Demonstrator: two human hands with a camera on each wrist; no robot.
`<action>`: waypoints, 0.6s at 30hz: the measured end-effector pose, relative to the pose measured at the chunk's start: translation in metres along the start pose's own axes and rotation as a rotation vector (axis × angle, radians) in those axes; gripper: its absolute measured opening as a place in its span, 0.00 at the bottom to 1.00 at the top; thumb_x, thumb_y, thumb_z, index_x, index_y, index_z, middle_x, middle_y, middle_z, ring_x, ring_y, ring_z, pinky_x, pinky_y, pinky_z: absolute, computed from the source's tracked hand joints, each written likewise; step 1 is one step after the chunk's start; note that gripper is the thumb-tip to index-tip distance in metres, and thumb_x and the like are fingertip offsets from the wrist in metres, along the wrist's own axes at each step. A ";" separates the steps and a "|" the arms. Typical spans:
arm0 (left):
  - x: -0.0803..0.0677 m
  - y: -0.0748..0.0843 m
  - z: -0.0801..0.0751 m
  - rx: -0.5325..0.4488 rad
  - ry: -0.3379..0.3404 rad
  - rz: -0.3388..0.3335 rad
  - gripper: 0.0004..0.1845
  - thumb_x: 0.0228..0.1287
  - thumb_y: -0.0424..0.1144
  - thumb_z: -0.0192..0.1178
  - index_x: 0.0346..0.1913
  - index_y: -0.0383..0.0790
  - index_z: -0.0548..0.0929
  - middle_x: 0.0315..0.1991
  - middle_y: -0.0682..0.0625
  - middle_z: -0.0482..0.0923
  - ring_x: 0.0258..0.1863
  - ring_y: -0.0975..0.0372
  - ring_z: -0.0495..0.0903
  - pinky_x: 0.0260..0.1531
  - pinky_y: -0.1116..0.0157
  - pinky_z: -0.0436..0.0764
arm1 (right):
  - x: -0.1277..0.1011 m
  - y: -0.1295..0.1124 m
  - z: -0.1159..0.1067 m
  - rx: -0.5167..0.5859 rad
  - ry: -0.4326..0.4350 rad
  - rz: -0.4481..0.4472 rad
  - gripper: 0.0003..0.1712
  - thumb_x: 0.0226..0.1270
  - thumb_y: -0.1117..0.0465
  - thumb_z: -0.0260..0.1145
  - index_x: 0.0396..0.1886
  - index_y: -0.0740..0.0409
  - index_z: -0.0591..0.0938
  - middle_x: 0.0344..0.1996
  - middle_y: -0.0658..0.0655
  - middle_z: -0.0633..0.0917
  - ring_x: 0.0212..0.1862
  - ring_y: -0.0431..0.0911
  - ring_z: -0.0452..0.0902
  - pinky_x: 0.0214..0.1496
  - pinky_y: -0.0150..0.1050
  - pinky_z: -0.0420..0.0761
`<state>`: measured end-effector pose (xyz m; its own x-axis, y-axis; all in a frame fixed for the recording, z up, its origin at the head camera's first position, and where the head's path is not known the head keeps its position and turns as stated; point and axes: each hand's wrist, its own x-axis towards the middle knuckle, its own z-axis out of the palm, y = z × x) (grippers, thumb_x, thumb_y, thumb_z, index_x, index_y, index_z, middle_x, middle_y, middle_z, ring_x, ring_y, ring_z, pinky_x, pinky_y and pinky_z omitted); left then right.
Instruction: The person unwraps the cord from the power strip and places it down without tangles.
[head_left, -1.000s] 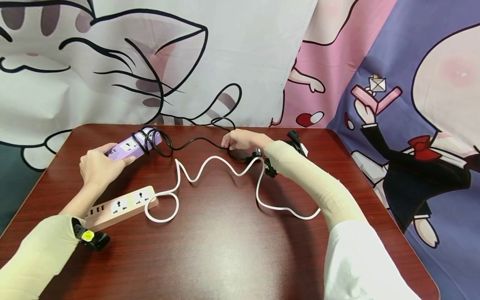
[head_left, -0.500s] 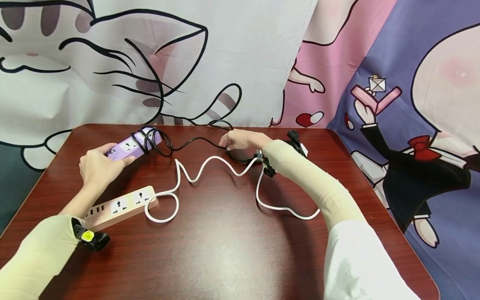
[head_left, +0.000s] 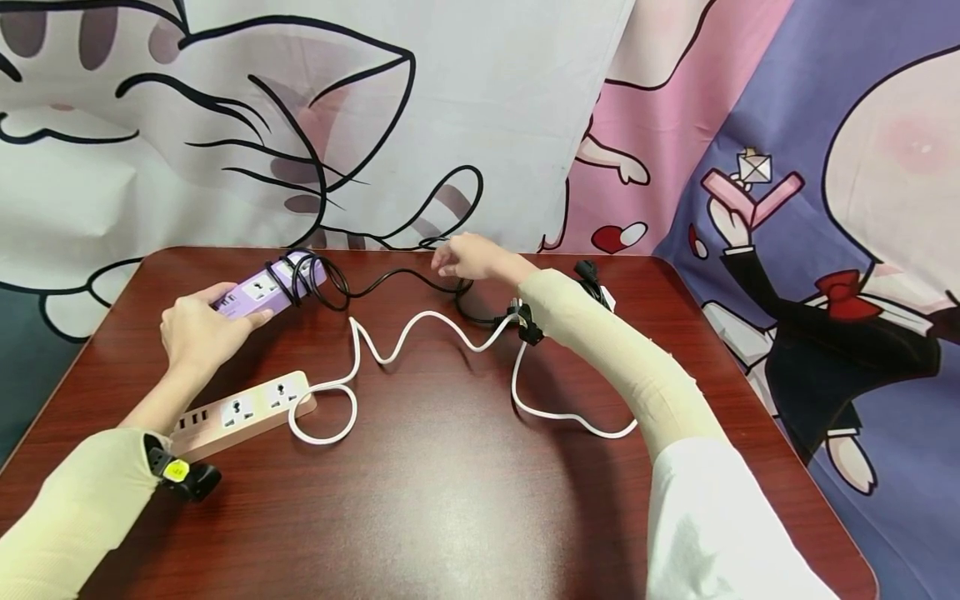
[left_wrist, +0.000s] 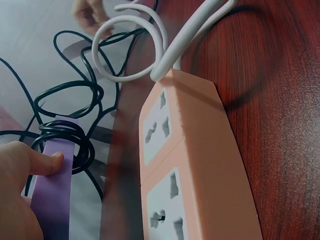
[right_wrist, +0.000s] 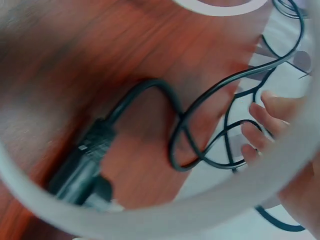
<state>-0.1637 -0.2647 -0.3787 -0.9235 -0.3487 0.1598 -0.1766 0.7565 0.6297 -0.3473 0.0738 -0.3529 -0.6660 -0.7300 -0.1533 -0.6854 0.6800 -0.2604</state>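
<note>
Purple power strip (head_left: 264, 288) sits at the desk's (head_left: 450, 500) far left, held in the left hand's (head_left: 197, 332) grip, black cord (head_left: 390, 282) coiled round its far end. The right hand (head_left: 468, 257) pinches that cord near the far edge. A hard pull could slip the loops or snag the white cord (head_left: 420, 342) lying nearby.

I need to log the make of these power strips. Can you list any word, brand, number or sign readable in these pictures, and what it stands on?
None can be read.
Purple power strip: no lettering visible.
Pink power strip: sockets only, no marking shown.
Black plug: a small pale mark, too blurred to read.
Yellow tag on the left wrist strap: too small to read.
</note>
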 end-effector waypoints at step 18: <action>0.000 0.011 0.000 -0.020 0.015 0.047 0.33 0.53 0.50 0.69 0.60 0.38 0.77 0.47 0.27 0.79 0.47 0.38 0.70 0.40 0.50 0.59 | 0.025 -0.051 -0.030 0.320 0.245 0.019 0.13 0.69 0.56 0.62 0.49 0.54 0.84 0.48 0.53 0.87 0.53 0.44 0.82 0.55 0.35 0.77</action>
<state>-0.1659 -0.2563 -0.3714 -0.9254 -0.3212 0.2014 -0.1259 0.7614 0.6359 -0.3376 0.0231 -0.3148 -0.7548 -0.6532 0.0609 -0.5718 0.6095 -0.5492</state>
